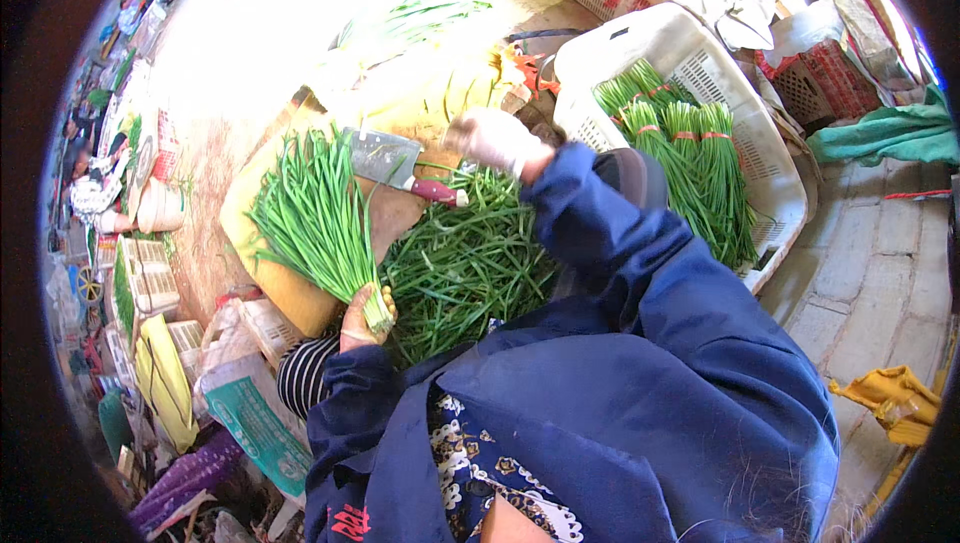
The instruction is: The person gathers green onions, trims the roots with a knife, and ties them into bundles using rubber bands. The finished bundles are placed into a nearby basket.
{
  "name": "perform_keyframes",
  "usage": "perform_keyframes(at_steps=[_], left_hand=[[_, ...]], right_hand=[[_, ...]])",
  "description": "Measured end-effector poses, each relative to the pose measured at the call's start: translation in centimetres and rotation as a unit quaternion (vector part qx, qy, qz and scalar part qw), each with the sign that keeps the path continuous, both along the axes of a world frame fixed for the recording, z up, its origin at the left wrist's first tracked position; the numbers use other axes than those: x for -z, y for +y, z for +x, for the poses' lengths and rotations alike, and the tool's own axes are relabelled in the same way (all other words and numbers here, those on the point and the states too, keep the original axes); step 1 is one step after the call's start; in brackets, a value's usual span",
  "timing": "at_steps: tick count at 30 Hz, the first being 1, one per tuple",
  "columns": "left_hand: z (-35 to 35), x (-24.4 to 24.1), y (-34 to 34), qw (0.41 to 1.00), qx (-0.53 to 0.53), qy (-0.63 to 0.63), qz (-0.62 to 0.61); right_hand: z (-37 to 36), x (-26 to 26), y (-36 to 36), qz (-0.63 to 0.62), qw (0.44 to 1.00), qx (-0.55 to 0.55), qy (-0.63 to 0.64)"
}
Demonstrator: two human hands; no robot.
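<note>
A loose bunch of green garlic chives fans up and away from my left hand, which grips it by the pale stem ends. Just right of the leaves lies a cleaver with a dark red handle. My right hand is raised beyond that handle, blurred and washed out by bright light; whether its fingers hold anything is unclear. Between my knees sits a heap of loose, tangled green leaves. To my right, several chive bundles bound with reddish bands fill part of a white plastic crate.
More loose chives lie ahead in strong glare, behind yellow sacking. A printed white-and-teal sack and a yellow bag are at my left. Light paving runs along the right. A person is at the far left.
</note>
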State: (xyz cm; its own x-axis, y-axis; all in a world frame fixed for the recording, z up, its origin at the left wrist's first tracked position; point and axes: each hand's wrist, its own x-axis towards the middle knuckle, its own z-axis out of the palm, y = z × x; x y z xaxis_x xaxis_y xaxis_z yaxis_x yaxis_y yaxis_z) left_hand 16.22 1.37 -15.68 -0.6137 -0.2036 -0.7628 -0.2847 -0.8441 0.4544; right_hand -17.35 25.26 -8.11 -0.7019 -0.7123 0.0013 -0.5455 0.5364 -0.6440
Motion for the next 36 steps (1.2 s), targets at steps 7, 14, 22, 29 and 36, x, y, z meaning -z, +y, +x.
perform_keyframes(at_steps=[7,14,22,29,36], left_hand=[[0.2,-0.3,0.0,0.996,0.035,-0.056,-0.059],[-5.1,0.5,-1.3,0.994,0.081,-0.059,-0.04],[-1.2,0.6,-0.2,0.991,0.017,-0.118,-0.061],[-0.2,0.8,-0.1,0.991,0.04,-0.105,-0.068],[-0.1,0.5,0.6,0.99,0.02,-0.11,-0.085]], right_hand=[[-18.5,8.4,1.7,-0.062,0.936,0.344,-0.031],[-36.5,24.7,4.9,0.247,0.949,0.175,0.086],[-30.5,24.5,0.1,-0.246,0.847,0.355,-0.311],[-27.6,14.0,0.1,-0.429,0.775,0.274,-0.374],[-24.4,11.3,2.5,-0.479,0.735,0.182,-0.445]])
